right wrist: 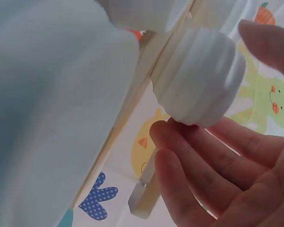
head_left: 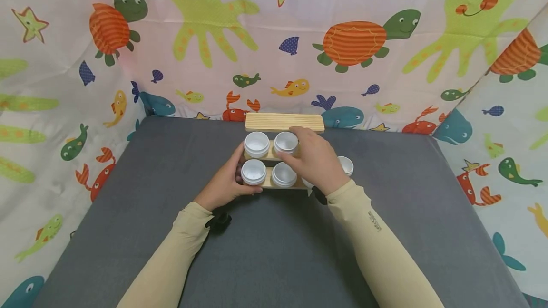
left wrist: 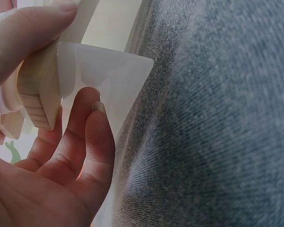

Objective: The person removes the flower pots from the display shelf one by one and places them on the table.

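Note:
A stepped wooden rack stands towards the back of the table, its front shelf (head_left: 268,180) and middle shelf bearing white ribbed cups. My left hand (head_left: 222,182) grips the left end of the front shelf. In the left wrist view, its thumb lies over the wooden board (left wrist: 40,85), with fingers by a translucent support (left wrist: 106,71). My right hand (head_left: 314,160) holds a white cup (head_left: 286,142) on the middle shelf, between thumb and fingers. The right wrist view shows fingers curled beneath that ribbed cup (right wrist: 199,78). Another cup (head_left: 257,144) is left of it.
Two cups, a left one (head_left: 253,173) and a middle one (head_left: 284,176), sit on the front shelf. Another white cup (head_left: 346,166) shows beyond my right wrist. The top shelf (head_left: 284,121) is bare wood. Patterned cloth (head_left: 265,27) hangs behind the grey table (head_left: 274,251).

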`<state>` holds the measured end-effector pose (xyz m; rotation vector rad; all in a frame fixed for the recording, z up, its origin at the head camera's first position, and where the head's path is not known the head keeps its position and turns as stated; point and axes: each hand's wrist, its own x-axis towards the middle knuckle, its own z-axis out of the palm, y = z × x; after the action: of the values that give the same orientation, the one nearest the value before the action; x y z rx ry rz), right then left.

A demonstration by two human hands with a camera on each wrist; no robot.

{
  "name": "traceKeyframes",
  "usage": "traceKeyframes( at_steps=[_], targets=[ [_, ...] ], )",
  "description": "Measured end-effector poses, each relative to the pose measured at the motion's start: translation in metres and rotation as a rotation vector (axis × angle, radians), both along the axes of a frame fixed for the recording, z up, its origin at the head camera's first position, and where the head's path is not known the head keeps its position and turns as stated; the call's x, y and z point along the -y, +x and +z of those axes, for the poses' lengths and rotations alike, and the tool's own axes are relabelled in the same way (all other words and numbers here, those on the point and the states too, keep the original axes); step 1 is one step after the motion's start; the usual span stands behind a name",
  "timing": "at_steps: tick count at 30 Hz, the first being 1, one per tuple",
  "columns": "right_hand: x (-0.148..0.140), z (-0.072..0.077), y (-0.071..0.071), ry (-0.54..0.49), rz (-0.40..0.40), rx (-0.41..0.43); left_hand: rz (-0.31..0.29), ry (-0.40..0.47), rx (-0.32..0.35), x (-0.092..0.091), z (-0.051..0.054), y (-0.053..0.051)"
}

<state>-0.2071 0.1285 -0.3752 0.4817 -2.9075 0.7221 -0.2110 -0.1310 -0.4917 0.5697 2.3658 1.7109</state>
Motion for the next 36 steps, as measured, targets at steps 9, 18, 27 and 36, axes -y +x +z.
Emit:
traceKeyframes(
  at_steps=[9,18,27,36],
  targets=[
    [0.005,-0.002,0.000,0.003,-0.023,0.040,-0.015,0.023,-0.003,0.001,-0.001,0.000],
    [0.003,-0.003,0.003,0.009,-0.019,0.027,-0.001,0.002,-0.003,0.001,-0.002,0.001],
    [-0.013,-0.003,0.007,-0.001,-0.025,-0.027,0.010,-0.010,-0.010,0.000,-0.003,0.000],
    [-0.037,-0.002,0.015,-0.040,-0.040,-0.043,0.015,0.003,-0.013,0.000,-0.003,0.000]
  ],
)
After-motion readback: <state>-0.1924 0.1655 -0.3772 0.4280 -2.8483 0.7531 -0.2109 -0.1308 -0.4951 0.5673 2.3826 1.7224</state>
